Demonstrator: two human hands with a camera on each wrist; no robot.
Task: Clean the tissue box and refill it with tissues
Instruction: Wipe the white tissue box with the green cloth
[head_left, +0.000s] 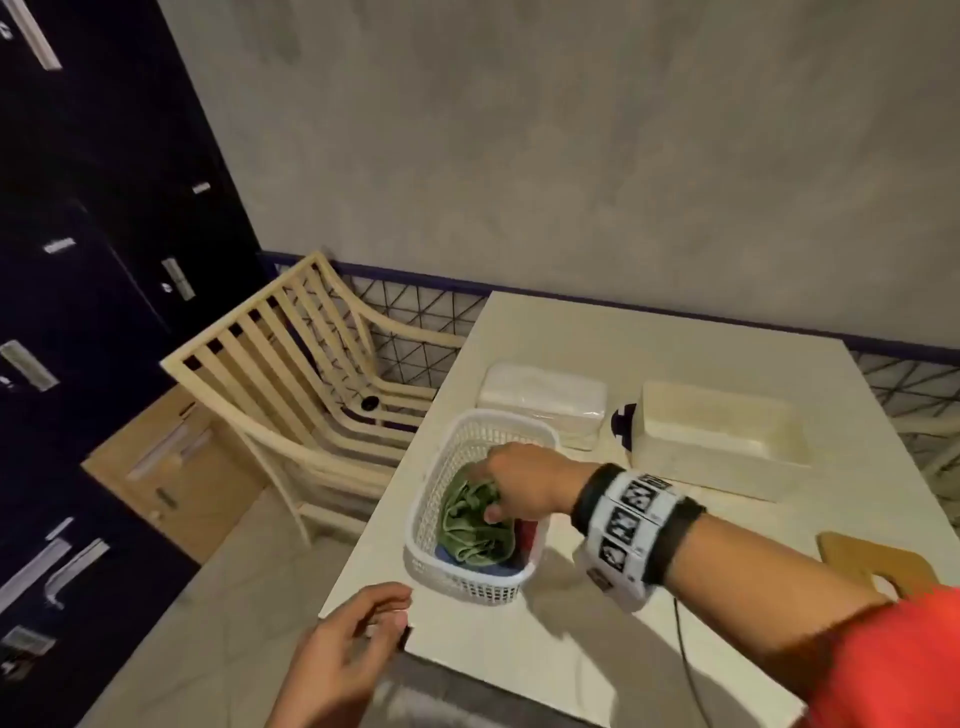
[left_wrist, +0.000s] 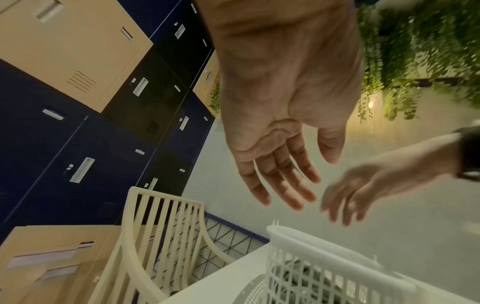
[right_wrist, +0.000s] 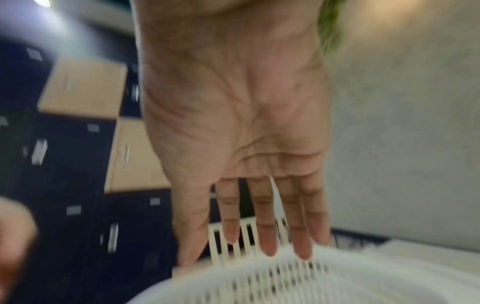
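Near the table's (head_left: 597, 639) left front corner, my right hand (head_left: 524, 491) reaches into the white perforated plastic basket (head_left: 431, 564), fingers apparently closing on the crumpled green cloth (head_left: 467, 519), left hand (head_left: 337, 660) slack and empty; next, lift it toward the open cream rectangular tissue box (head_left: 719, 441) by the far right edge.

One basket (head_left: 431, 499), one tissue box (head_left: 722, 441), one tissue pack (head_left: 540, 400), one chair (head_left: 291, 374)

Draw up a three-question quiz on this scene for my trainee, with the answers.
1. True or false: the green cloth lies in the tissue box.
2. The right hand reaches into the: A) chair B) basket C) lockers.
3. Fill in: the left hand holds ___.

Key: 1 false; 2 B; 3 nothing.
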